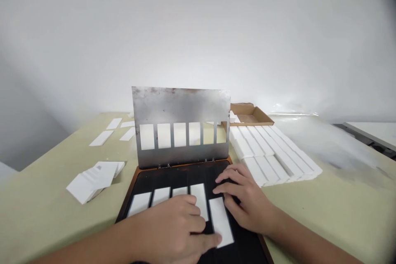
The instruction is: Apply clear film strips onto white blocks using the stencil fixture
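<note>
Plainly, your largest surface is the yellowish table point(46, 198), with a black tray point(179, 176) at its near middle. Hinged at the tray's far edge, a metal plate point(182, 105) with a row of rectangular openings stands upright. To its right you have bundled rows of white strips point(266, 146), and beyond them a cardboard box point(262, 116). Your left hand point(182, 227) has its fingers curled and one digit stretched out onto a card; you cannot tell whether the curl hides anything. Your right hand point(247, 198) is loosely spread over the tray's right side, gripping nothing visible. On the left lies a pile of white cards point(95, 179). Four cards point(197, 198) sit side by side in the tray; the touched white card point(220, 216) lies right of them, slightly nearer you.
</note>
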Tool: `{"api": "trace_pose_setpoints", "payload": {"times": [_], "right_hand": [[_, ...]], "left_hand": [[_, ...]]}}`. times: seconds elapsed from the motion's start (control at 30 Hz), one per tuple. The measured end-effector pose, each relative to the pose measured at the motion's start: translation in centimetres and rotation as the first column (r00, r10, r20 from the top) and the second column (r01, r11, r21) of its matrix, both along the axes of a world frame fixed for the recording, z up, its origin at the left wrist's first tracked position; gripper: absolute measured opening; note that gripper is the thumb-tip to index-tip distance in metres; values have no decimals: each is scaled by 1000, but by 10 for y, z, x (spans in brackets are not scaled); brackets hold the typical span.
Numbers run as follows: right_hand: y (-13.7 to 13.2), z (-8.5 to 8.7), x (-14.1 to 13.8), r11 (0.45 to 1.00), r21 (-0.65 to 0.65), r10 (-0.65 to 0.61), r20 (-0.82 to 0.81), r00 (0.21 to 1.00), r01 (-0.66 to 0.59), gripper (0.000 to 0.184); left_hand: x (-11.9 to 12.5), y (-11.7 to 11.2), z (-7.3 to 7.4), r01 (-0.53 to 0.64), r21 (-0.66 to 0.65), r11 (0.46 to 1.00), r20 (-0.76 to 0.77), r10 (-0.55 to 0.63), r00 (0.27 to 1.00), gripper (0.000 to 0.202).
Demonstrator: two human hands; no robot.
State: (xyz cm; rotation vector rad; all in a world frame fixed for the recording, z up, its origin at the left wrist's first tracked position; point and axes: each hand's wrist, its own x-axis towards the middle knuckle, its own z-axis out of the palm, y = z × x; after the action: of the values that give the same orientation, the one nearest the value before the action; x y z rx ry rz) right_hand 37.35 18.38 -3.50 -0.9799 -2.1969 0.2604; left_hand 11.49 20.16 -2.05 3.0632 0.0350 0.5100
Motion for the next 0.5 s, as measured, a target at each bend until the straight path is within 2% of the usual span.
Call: {"api": "trace_pose_setpoints", "payload": {"times": [0.13,0.33,0.5], "right_hand": [[-6,7,0,978,-36,207,94,974,-204,37],[-6,10,0,953,-49,304,92,948,-300,32],[-9,15,-1,924,-93,381,138,914,-371,32]], "left_hand": [[2,-5,4,59,61,996,-4,-59,998,34],[4,-11,7,77,92,993,-21,-75,997,27],[3,-11,3,80,85,993,-1,-80,997,32]]}}
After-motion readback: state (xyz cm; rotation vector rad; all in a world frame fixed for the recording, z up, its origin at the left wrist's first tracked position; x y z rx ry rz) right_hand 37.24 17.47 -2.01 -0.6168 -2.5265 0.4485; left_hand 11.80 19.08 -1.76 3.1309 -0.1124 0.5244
